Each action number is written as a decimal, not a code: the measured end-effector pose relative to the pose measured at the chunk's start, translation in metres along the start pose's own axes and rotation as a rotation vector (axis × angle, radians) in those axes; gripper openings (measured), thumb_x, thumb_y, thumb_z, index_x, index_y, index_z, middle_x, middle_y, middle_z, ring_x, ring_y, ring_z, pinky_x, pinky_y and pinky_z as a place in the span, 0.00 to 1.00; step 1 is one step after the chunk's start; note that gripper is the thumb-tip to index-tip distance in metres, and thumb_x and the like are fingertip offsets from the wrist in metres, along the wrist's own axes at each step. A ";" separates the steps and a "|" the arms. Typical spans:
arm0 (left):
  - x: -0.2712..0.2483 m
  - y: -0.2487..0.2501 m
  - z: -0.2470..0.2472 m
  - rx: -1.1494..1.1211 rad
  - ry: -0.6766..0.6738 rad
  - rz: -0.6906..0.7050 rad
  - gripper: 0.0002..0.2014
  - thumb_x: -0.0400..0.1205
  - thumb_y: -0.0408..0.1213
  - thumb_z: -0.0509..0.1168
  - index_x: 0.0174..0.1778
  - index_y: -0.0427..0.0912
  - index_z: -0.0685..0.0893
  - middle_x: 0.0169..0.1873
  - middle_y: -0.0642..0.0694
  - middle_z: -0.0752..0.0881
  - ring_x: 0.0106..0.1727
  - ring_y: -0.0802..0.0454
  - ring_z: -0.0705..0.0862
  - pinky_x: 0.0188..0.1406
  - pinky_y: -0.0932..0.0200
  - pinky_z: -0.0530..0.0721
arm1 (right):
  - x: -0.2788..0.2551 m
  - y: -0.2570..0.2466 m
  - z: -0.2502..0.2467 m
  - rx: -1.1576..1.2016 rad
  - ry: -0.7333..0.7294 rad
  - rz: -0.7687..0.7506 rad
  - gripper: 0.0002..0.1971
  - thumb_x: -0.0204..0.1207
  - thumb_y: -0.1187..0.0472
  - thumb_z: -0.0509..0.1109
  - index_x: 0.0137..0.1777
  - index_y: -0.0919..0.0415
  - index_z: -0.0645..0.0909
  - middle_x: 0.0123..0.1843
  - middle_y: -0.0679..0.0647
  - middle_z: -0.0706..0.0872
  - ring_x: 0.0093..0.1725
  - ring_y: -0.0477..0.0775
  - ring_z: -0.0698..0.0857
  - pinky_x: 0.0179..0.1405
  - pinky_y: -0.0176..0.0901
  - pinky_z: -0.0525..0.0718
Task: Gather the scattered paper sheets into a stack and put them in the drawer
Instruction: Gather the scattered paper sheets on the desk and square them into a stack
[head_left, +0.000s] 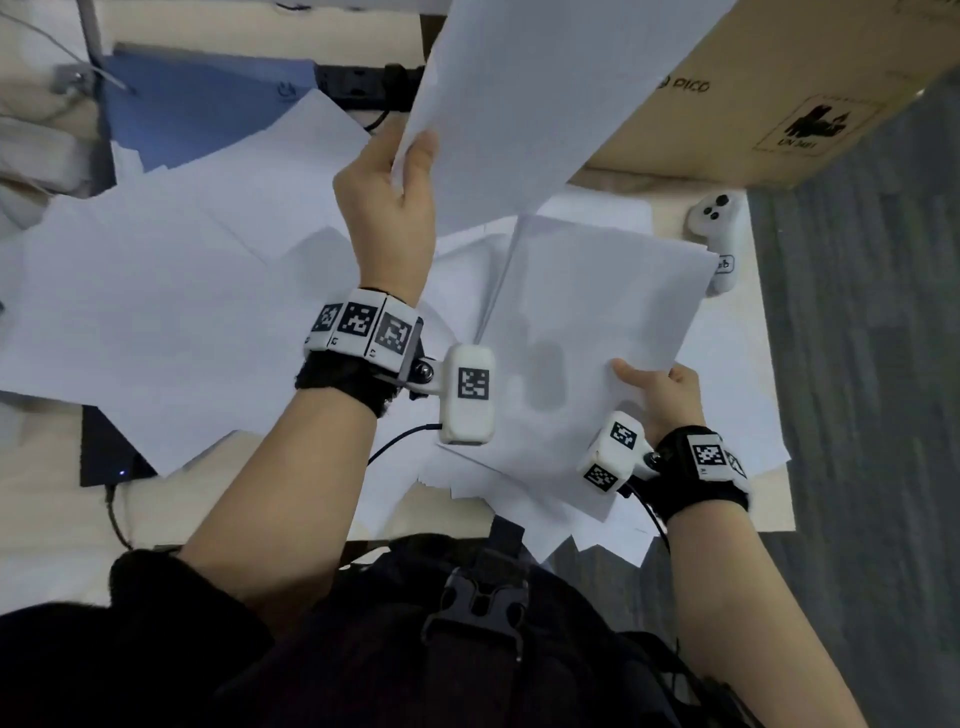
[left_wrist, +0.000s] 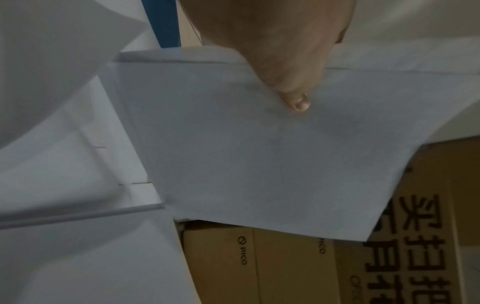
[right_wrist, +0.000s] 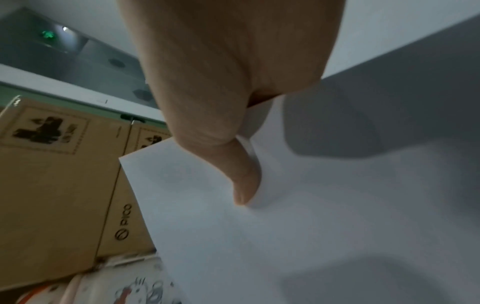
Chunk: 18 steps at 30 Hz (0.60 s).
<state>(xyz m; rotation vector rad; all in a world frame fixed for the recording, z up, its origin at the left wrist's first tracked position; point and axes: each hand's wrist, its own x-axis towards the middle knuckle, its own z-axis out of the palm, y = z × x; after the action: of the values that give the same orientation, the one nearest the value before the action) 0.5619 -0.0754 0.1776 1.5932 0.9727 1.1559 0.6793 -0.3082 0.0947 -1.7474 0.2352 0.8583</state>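
Observation:
Several white paper sheets (head_left: 171, 312) lie scattered over the desk. My left hand (head_left: 400, 176) pinches a raised white sheet (head_left: 530, 98) by its lower left corner, thumb on top; the left wrist view shows that sheet (left_wrist: 259, 154) under the thumb. My right hand (head_left: 657, 384) pinches a thin stack of sheets (head_left: 587, 317) at its near right corner, held above the desk; in the right wrist view the thumb presses on the stack (right_wrist: 311, 236). No drawer is in view.
A large cardboard box (head_left: 753, 109) stands at the back right. A white controller (head_left: 719, 239) lies by the desk's right edge (head_left: 774, 395). A blue folder (head_left: 197, 109) and a power strip (head_left: 363, 85) sit at the back. A dark device (head_left: 106, 452) lies at the left front.

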 end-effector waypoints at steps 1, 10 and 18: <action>-0.003 0.005 -0.005 -0.031 0.029 0.003 0.10 0.81 0.31 0.65 0.53 0.31 0.86 0.46 0.47 0.88 0.43 0.68 0.85 0.49 0.71 0.80 | -0.001 -0.002 0.002 -0.033 0.000 -0.016 0.07 0.70 0.73 0.74 0.37 0.62 0.84 0.34 0.52 0.88 0.34 0.54 0.86 0.38 0.48 0.85; -0.036 0.023 -0.059 -0.086 0.245 -0.036 0.07 0.80 0.31 0.66 0.50 0.31 0.85 0.39 0.52 0.85 0.37 0.73 0.82 0.45 0.71 0.79 | -0.017 -0.027 0.038 -0.179 -0.025 -0.242 0.12 0.69 0.74 0.73 0.30 0.59 0.79 0.31 0.54 0.81 0.36 0.55 0.79 0.40 0.50 0.81; -0.034 0.004 -0.108 0.007 0.374 -0.089 0.09 0.79 0.34 0.66 0.53 0.36 0.85 0.45 0.50 0.87 0.41 0.68 0.85 0.50 0.68 0.82 | -0.039 -0.054 0.067 -0.259 0.001 -0.455 0.11 0.66 0.70 0.73 0.28 0.56 0.78 0.29 0.48 0.81 0.32 0.50 0.78 0.37 0.43 0.79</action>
<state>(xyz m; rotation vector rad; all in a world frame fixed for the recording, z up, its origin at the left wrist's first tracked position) 0.4496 -0.0844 0.1888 1.3482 1.2740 1.4178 0.6524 -0.2382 0.1523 -1.9353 -0.2791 0.5704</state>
